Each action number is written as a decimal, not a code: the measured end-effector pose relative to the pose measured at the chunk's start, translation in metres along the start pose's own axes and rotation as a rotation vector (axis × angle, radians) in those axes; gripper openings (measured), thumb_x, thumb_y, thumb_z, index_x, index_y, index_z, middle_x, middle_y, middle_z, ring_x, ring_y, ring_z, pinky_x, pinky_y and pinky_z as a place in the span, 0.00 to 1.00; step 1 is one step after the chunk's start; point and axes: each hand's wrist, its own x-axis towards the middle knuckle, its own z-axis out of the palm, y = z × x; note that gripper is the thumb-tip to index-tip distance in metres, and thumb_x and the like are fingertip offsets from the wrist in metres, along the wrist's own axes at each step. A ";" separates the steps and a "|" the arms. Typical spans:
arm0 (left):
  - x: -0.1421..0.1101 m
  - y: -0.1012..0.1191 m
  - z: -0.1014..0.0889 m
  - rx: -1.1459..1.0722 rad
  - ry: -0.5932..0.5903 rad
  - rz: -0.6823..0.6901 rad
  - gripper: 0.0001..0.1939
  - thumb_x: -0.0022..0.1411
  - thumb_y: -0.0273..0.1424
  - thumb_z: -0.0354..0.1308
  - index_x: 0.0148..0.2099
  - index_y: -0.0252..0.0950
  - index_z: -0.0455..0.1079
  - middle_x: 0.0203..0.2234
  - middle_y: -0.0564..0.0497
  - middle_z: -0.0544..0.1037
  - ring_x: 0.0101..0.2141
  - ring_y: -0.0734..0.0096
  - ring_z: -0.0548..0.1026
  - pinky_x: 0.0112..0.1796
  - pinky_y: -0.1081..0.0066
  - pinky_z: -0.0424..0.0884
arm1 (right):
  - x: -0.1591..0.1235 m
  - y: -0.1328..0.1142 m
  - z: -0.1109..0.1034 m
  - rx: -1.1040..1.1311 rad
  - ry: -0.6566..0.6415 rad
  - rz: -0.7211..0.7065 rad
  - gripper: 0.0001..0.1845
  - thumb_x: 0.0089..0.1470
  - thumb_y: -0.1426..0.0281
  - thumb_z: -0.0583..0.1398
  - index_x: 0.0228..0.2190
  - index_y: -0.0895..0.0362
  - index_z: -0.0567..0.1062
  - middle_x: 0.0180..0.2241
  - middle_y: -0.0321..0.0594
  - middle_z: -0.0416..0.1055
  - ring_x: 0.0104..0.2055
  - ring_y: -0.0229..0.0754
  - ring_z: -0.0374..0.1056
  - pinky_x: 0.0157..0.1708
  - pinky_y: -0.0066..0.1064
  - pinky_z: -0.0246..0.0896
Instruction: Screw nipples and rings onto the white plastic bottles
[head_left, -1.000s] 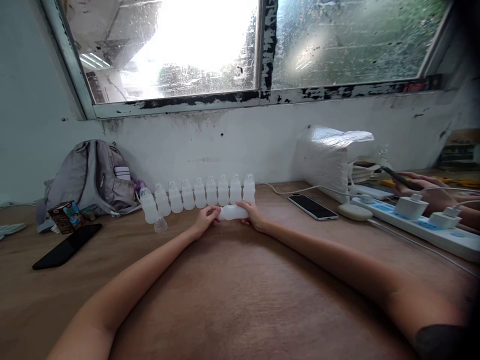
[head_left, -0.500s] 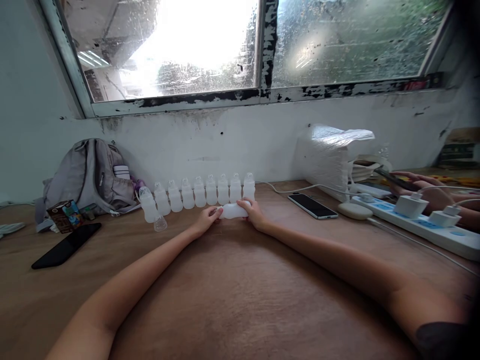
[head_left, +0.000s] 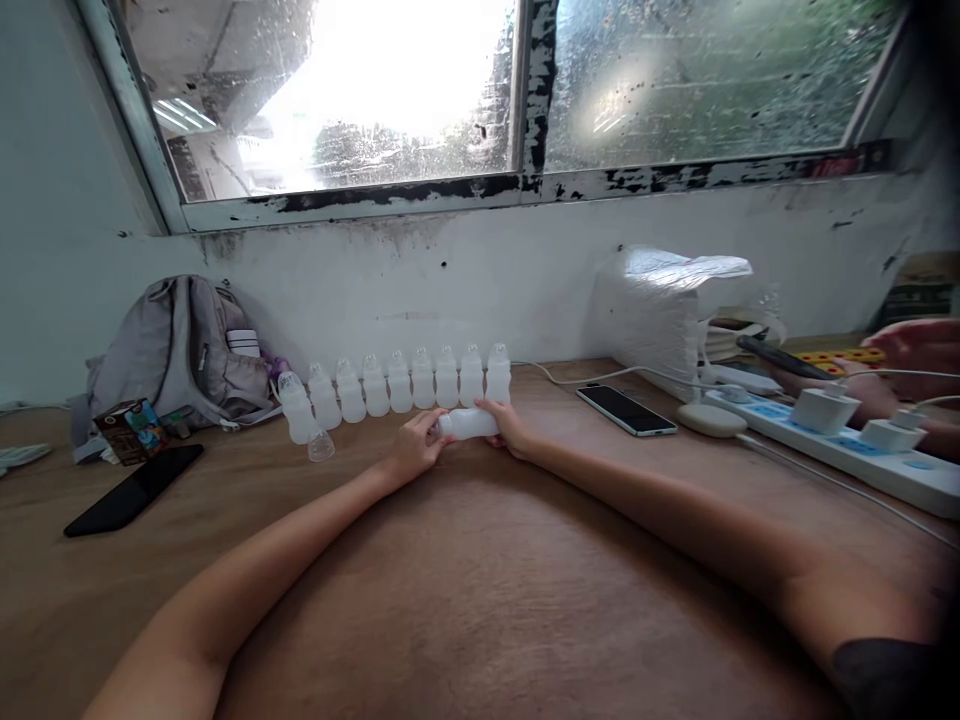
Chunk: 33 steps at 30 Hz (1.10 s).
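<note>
A white translucent baby bottle (head_left: 468,424) lies sideways between my hands, just above or on the table; I cannot tell which. My left hand (head_left: 420,440) is closed around its collar end, on the left. At the base end my right hand (head_left: 510,428) grips it, thumb on top. Behind them stands a row of several like bottles (head_left: 399,380) with clear caps, upright along the wall side. The leftmost bottle (head_left: 297,408) leans slightly, and a loose clear cap (head_left: 321,446) rests beside it.
A grey backpack (head_left: 176,350), a small box (head_left: 131,432) and a black phone (head_left: 135,490) are on the left. Rightward lie another phone (head_left: 626,410), a white round pad (head_left: 711,420) and a power strip (head_left: 900,470) with cables. Another person's hand (head_left: 911,350) is near a dark phone (head_left: 784,356).
My left hand has shifted from pinching the bottle's end to wrapping around it. The bottle has dipped slightly. At the right, the other person's hand has moved away from the dark phone.
</note>
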 end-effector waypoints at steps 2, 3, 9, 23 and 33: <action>-0.001 -0.002 0.002 0.048 0.026 0.077 0.20 0.54 0.34 0.56 0.49 0.32 0.63 0.43 0.42 0.72 0.44 0.61 0.69 0.45 0.64 0.65 | 0.002 -0.001 -0.001 0.015 -0.013 0.046 0.14 0.49 0.61 0.53 0.22 0.59 0.64 0.07 0.30 0.55 0.07 0.30 0.48 0.04 0.20 0.37; -0.001 -0.004 0.003 0.073 0.038 0.108 0.20 0.54 0.34 0.56 0.49 0.33 0.63 0.42 0.42 0.72 0.44 0.61 0.69 0.45 0.65 0.65 | 0.003 -0.001 -0.001 0.022 -0.019 0.062 0.14 0.49 0.61 0.53 0.22 0.60 0.64 0.07 0.30 0.55 0.07 0.30 0.48 0.04 0.20 0.36; 0.006 -0.002 -0.012 0.201 -0.123 0.123 0.21 0.56 0.35 0.55 0.51 0.34 0.61 0.43 0.43 0.71 0.43 0.63 0.70 0.44 0.66 0.66 | -0.002 -0.002 0.000 0.062 -0.063 0.057 0.16 0.49 0.59 0.54 0.24 0.60 0.65 0.07 0.30 0.56 0.07 0.30 0.49 0.04 0.20 0.37; -0.040 -0.061 -0.167 0.515 -0.429 -0.339 0.20 0.38 0.29 0.62 0.39 0.35 0.69 0.34 0.46 0.73 0.37 0.57 0.71 0.37 0.67 0.64 | -0.024 -0.002 -0.023 0.195 -0.054 -0.014 0.18 0.47 0.57 0.57 0.29 0.61 0.66 0.18 0.35 0.63 0.11 0.31 0.56 0.06 0.22 0.48; -0.043 0.018 -0.085 -0.231 -0.153 -0.479 0.23 0.51 0.45 0.55 0.42 0.35 0.58 0.24 0.54 0.70 0.23 0.74 0.69 0.24 0.76 0.63 | -0.076 -0.016 -0.042 0.354 -0.211 -0.001 0.13 0.47 0.62 0.59 0.30 0.58 0.66 0.25 0.37 0.65 0.21 0.34 0.62 0.18 0.25 0.60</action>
